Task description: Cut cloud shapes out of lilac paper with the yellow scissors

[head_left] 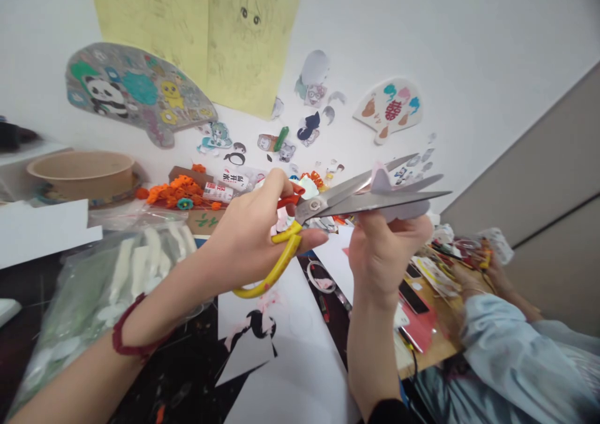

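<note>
My left hand [257, 236], with a dark red bracelet at the wrist, is wrapped around the handles of a pair of scissors [315, 206]. One handle loop is yellow and the other orange-red. The metal blades are spread and point right. Between them stands part of a pale pinkish-grey piece of paper [407, 211]. My right hand [382, 249] pinches this paper from below, close under the lower blade. Below the hands, white sheets [300, 355] lie on the dark table, one bearing a black and pink picture [260, 324].
A round tan container [82, 167], orange flowers [175, 189] and a clear bag of white pieces [135, 261] are on the left. Drawings and cutouts cover the wall ahead. At right, another person's hands [473, 280] work over a wooden table [443, 352] with a phone [413, 297].
</note>
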The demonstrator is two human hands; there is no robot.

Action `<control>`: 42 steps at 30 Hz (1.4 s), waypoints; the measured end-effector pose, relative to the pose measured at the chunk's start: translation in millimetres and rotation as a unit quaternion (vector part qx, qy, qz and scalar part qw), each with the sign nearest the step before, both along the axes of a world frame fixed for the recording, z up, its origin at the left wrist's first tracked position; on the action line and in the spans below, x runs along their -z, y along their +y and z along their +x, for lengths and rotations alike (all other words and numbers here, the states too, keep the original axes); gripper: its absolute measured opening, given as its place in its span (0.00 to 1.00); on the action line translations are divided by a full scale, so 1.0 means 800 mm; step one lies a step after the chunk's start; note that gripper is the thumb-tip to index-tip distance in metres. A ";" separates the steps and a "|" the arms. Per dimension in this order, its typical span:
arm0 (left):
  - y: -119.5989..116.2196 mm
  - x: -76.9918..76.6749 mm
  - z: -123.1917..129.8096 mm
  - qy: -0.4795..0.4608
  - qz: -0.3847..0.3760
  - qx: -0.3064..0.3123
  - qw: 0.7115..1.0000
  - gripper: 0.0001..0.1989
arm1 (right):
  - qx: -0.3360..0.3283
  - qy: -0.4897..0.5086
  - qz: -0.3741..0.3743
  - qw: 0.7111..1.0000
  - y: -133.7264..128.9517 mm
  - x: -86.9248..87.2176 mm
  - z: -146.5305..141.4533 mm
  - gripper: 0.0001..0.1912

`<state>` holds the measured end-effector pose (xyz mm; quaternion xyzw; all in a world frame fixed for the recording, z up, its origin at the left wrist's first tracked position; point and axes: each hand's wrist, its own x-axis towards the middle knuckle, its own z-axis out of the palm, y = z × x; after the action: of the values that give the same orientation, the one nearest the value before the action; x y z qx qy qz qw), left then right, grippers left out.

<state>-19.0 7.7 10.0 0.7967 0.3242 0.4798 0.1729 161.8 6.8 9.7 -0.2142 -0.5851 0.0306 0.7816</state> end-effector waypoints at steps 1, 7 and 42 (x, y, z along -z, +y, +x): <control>0.000 0.000 0.000 -0.003 -0.003 0.002 1.000 0.25 | 0.003 -0.003 0.001 1.000 0.000 0.000 0.000 0.06; -0.001 -0.001 0.003 -0.012 -0.006 0.009 1.000 0.26 | 0.014 -0.012 -0.005 1.000 -0.003 0.000 0.000 0.05; -0.010 -0.008 -0.003 0.060 0.034 0.003 0.998 0.20 | -0.035 -0.001 0.019 0.999 -0.006 -0.007 0.013 0.06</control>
<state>-21.4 -0.6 16.3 0.8307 0.3151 0.4411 0.1269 172.0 2.2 15.5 -0.1788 -0.5931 0.0465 0.7837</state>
